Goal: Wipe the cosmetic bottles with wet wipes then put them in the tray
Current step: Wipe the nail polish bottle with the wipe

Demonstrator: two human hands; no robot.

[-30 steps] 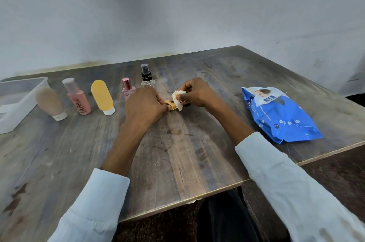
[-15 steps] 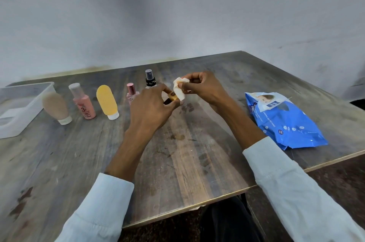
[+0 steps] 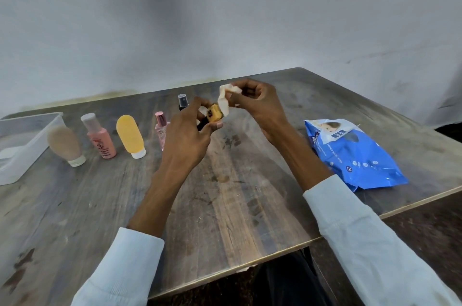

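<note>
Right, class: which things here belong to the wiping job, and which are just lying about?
Job:
left hand
small amber bottle
right hand
wet wipe
beige tube
pink bottle
yellow tube
pink perfume bottle
spray bottle
tray
wipes pack

Lying about:
nothing but the table

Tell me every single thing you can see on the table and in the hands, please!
tray: 1, clear plastic, far left of the table
beige tube: 1, standing on its cap beside the tray
pink bottle: 1, clear cap, right of the beige tube
yellow tube: 1, white cap down, right of the pink bottle
small pink bottle: 1, pink cap, partly behind the left hand
spray bottle: 1, black top, behind the hands
wipes pack: 1, blue, lying at the right
table: 1, dark wood
small amber bottle: 1, in the left hand's grip
wet wipe: 1, white, pinched by the right hand
left hand: 1, centre
right hand: 1, centre
</note>
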